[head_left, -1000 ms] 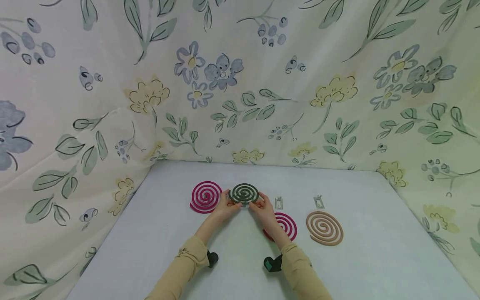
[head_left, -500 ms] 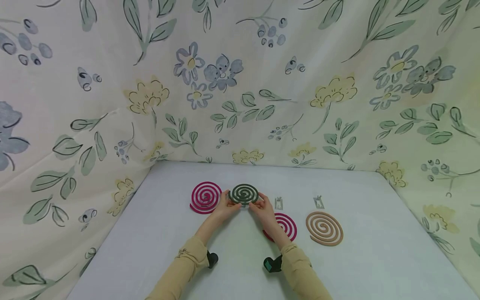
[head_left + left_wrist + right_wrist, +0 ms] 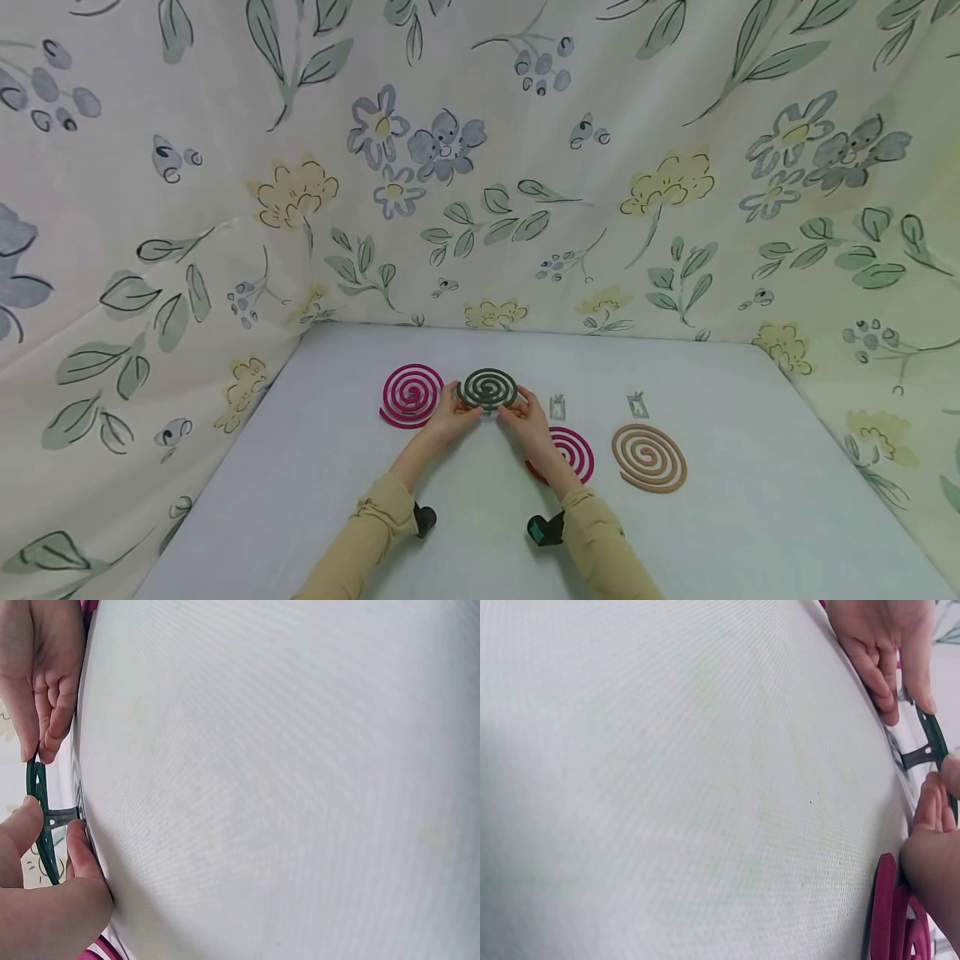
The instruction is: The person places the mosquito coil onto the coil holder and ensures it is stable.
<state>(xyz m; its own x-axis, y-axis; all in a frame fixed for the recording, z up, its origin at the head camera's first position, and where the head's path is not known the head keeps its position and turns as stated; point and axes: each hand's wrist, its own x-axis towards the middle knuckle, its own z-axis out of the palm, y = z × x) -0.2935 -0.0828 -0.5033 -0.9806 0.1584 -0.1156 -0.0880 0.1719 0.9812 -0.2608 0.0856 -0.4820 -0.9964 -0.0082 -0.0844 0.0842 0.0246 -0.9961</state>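
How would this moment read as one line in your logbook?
left fingers: hold green coil; right fingers: hold same coil; beneath coil: upright gray stand; nearby: two magenta coils, tan coil, two metal pieces

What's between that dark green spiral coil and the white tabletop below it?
A thin grey metal-looking stand, plus fingers of the left hand and right hand; both wrist views show this.

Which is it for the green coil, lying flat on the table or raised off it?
Raised: both wrist views show the green coil above the table, with an upright metal stand in the gap beneath it.
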